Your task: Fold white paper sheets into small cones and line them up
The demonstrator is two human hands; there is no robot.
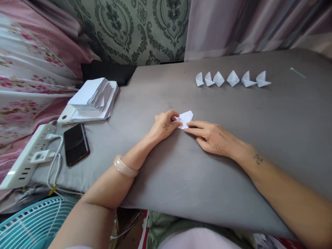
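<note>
A small folded piece of white paper (187, 117) lies on the grey cloth surface in front of me. My left hand (166, 124) grips its left side, thumb on top and fingers curled at the edge. From the right, my right hand (214, 136) reaches in with its fingers stretched out, the fingertips touching the paper's lower right edge. Further back stands a row of several folded white paper pieces (232, 79) with pointed tips.
At the left are a stack of white paper (89, 91), a black phone (76, 144) and a white power strip (29, 159) with cables. A turquoise fan (38, 221) stands below the table's left edge. A thin cotton swab (298, 72) lies at the far right.
</note>
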